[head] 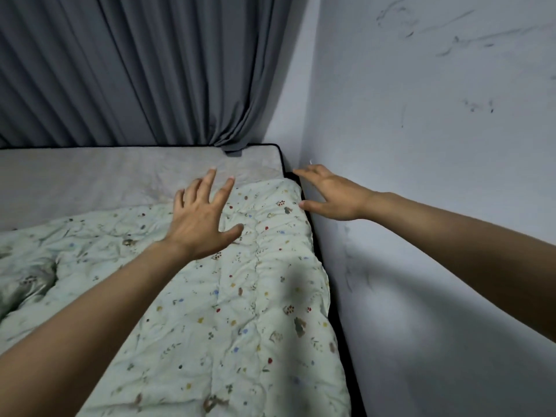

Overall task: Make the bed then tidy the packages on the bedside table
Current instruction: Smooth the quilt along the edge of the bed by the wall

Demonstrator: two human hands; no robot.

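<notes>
A pale quilt with a small flower print lies spread over the bed, its far corner close to the wall. Beyond it shows the bare grey mattress with a dark edge. My left hand is over the quilt's far end, fingers spread and straight, holding nothing. My right hand reaches to the quilt's far right corner by the wall, fingers extended, thumb at the quilt's edge. The bedside table and packages are out of view.
A grey pleated curtain hangs behind the bed, its hem touching the mattress. A white scuffed wall runs tight along the bed's right side. The quilt is bunched and creased at the left.
</notes>
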